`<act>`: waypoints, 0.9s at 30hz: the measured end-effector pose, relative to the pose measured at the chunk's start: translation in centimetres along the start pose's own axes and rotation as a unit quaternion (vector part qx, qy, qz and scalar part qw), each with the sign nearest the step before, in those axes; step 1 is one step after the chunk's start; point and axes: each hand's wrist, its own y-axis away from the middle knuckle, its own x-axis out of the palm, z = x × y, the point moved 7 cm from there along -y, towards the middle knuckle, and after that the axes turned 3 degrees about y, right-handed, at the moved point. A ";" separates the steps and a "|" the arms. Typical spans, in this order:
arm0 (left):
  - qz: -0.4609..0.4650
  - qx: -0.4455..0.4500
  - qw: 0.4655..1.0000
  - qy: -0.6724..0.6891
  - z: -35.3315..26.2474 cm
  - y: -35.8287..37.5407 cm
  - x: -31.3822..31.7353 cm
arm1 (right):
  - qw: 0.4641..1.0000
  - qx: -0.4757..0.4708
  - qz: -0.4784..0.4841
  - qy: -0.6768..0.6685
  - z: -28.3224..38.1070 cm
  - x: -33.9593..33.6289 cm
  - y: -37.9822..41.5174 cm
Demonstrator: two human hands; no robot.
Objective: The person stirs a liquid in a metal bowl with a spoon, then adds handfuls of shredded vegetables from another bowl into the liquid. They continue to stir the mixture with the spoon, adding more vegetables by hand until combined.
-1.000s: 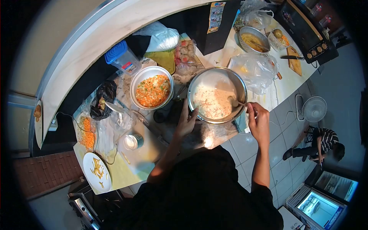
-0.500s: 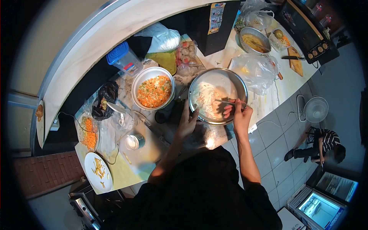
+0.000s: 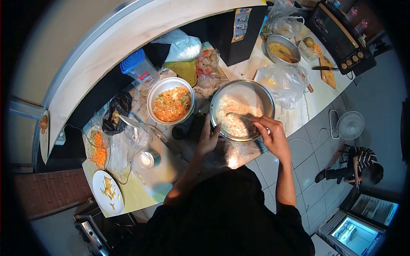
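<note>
A metal bowl holds a pale, wet mixture with bits in it. My right hand pinches the handle of a metal spoon over the bowl's right side, the spoon's head down in the mixture. Against the bowl's lower left rim rests my left hand, its fingers on the outside and the thumb near the edge. Left of the metal bowl stands a white bowl of shredded orange and white vegetables.
A plastic bag, a metal pot and a knife on a board lie to the right. Leftward are a jar, a black bag and a white plate. A person sits far right beside a fan.
My right hand has shifted slightly right and down. The spoon has moved through the mixture, which now looks more spread out. My left hand stays at the rim.
</note>
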 end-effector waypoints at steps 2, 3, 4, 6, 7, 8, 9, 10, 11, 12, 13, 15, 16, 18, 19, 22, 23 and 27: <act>0.006 -0.001 0.999 0.033 0.2 -0.1 0.2 | 1.000 0.019 0.010 -0.015 -0.1 -0.3 -0.1; 0.012 -0.003 0.998 0.066 0.1 -0.2 0.2 | 1.000 0.018 0.009 -0.015 -0.2 -0.2 0.0; 0.013 -0.002 0.998 0.066 0.1 -0.3 0.2 | 1.000 -0.005 0.009 -0.021 0.0 0.2 0.1; 0.025 -0.020 0.990 0.137 0.2 -0.3 0.4 | 0.999 -0.028 0.009 -0.027 0.1 0.5 0.5; 0.026 -0.020 0.990 0.136 0.3 -0.2 0.5 | 0.999 -0.027 0.017 -0.017 -0.1 0.7 0.8; 0.018 -0.016 0.990 0.139 0.5 -0.2 0.5 | 0.999 -0.026 0.027 -0.006 -0.2 0.8 0.9; 0.010 -0.014 0.990 0.141 0.6 -0.2 0.4 | 0.999 -0.026 0.027 -0.007 -0.4 0.5 1.0; 0.010 -0.014 0.990 0.141 0.8 -0.2 0.3 | 1.000 -0.017 0.023 -0.004 -0.6 0.0 1.0; 0.019 0.005 0.996 0.091 0.6 -0.4 0.1 | 1.000 -0.009 0.019 -0.001 -0.6 -0.5 1.0; 0.028 0.024 0.998 0.042 0.3 -0.5 0.2 | 1.000 -0.009 0.004 0.012 -0.1 -1.4 0.9; 0.029 0.024 0.998 0.042 0.2 -0.5 0.3 | 1.000 -0.008 0.004 0.012 0.0 -1.7 0.9; 0.025 -0.025 0.993 0.115 0.7 -0.4 0.3 | 0.997 0.053 -0.049 0.025 -1.1 -3.1 1.2; 0.024 -0.026 0.993 0.115 0.7 -0.4 0.3 | 0.995 0.023 -0.085 0.051 -1.0 -3.7 1.2; 0.030 0.015 0.999 0.042 0.1 -0.4 0.1 | 0.990 0.070 -0.106 0.059 -1.9 -3.9 1.5; 0.030 0.015 0.999 0.042 0.4 -0.5 0.2 | 0.983 0.116 -0.128 0.068 -2.6 -4.1 1.8; 0.029 0.020 0.993 0.112 0.7 -0.6 0.3 | 0.984 0.135 -0.111 0.012 -4.5 -2.4 2.6; 0.029 0.040 0.996 0.072 0.5 -0.6 0.3 | 0.984 0.136 -0.111 0.012 -4.8 -1.7 3.0; 0.027 0.043 0.999 0.003 -0.3 -0.6 0.1 | 0.968 0.207 -0.123 -0.076 -7.0 2.1 3.7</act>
